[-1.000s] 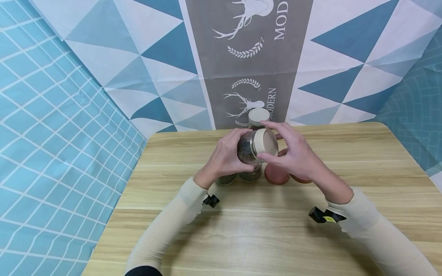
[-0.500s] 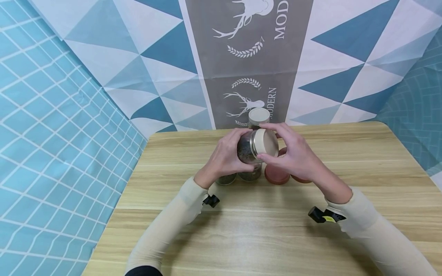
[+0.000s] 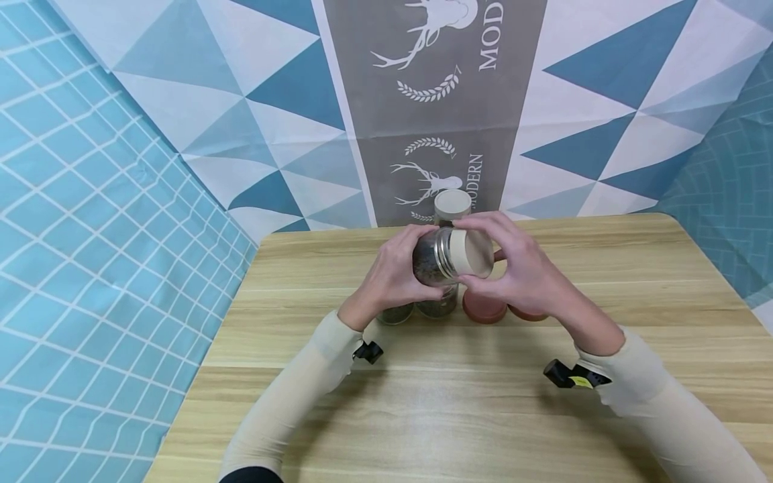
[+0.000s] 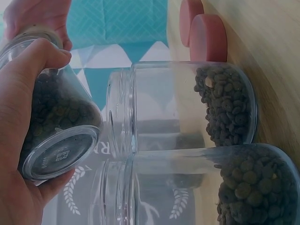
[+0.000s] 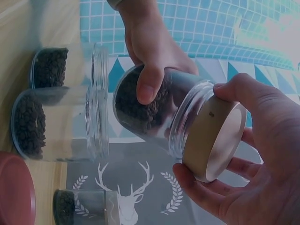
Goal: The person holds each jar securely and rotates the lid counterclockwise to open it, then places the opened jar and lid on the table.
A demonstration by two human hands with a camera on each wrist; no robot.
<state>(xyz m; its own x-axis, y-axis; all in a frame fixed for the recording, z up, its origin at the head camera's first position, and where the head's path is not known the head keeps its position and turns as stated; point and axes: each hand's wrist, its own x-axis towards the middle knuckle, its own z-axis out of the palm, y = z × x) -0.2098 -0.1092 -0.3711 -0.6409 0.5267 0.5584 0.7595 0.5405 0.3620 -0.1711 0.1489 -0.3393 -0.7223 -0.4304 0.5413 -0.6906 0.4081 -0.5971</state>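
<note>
My left hand (image 3: 395,268) grips a clear glass jar (image 3: 427,260) part-filled with dark pellets. The jar is held tilted in the air, its neck toward the right. Between thumb and fingers my right hand (image 3: 525,261) pinches the jar's beige lid (image 5: 213,138) by its edge. In the right wrist view the lid sits at the mouth, with the threaded glass neck (image 5: 190,117) bare beside it. Below the hands stand two lidless jars of dark pellets, one glass jar (image 4: 164,110) beside another glass jar (image 4: 161,187).
Two red lids lie on the wooden table (image 3: 423,402): one red lid (image 3: 484,306) right of the lidless jars, the other red lid (image 3: 528,315) partly under the right hand. Behind the hands stands a jar with a pale lid (image 3: 453,203). A patterned cloth wall (image 3: 290,121) borders the table's back.
The right hand and the beige lid have shifted slightly right, away from the jar's body, and more of the threaded neck shows. The left hand has hardly moved.
</note>
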